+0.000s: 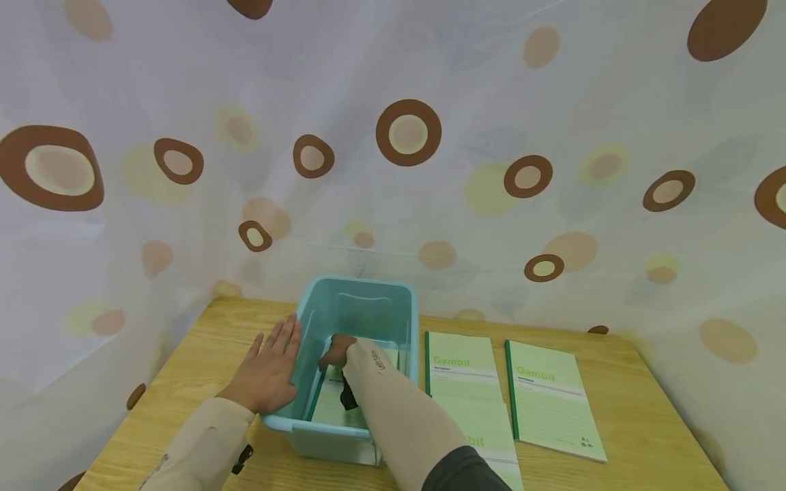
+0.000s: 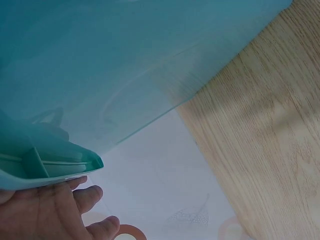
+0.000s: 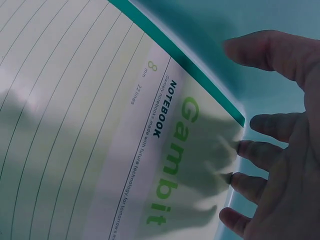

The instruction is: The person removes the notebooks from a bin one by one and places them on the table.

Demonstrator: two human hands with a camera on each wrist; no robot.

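A blue plastic bin stands on the wooden table, with a pale green notebook lying inside it. My right hand reaches down into the bin. In the right wrist view its fingers are spread along the notebook's top edge, and the thumb stands apart from the green spine. My left hand lies against the bin's left rim with fingers extended. Seen from the left wrist, that hand rests along the outer edge of the rim. The right forearm hides part of the notebook in the head view.
Right of the bin lie two overlapping green notebooks, an upper notebook and a lower notebook. Another notebook lies farther right. A spotted white sheet hangs behind the wooden table.
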